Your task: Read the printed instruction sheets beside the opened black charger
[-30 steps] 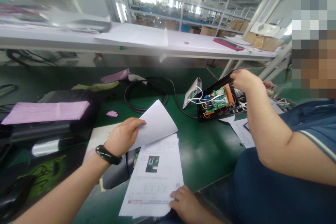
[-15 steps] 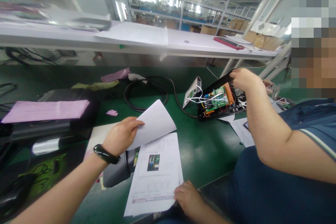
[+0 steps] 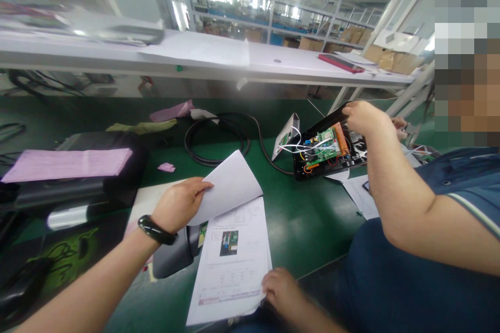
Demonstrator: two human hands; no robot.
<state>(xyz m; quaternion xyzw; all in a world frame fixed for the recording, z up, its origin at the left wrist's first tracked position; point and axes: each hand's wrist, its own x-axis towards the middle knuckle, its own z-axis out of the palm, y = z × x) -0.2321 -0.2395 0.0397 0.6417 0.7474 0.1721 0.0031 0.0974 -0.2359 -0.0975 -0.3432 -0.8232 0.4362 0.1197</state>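
Observation:
My left hand, with a dark bangle at the wrist, pinches a folded-back white sheet. Below that sheet lies a printed page with a small photo of a circuit board, tables and a red line near its foot. My right hand holds the lower right edge of the pages, its fingers curled around the paper. A dark grey device sits partly under the papers on the left.
A co-worker's arm reaches over an opened black case with a green circuit board and wires. A black cable lies coiled on the green table. Pink sheets rest on a black machine at left. A white shelf runs behind.
The printed pages have shifted very slightly, the lower right corner together with my right hand moving a little to the right. My left hand keeps its pinch on the folded sheet.

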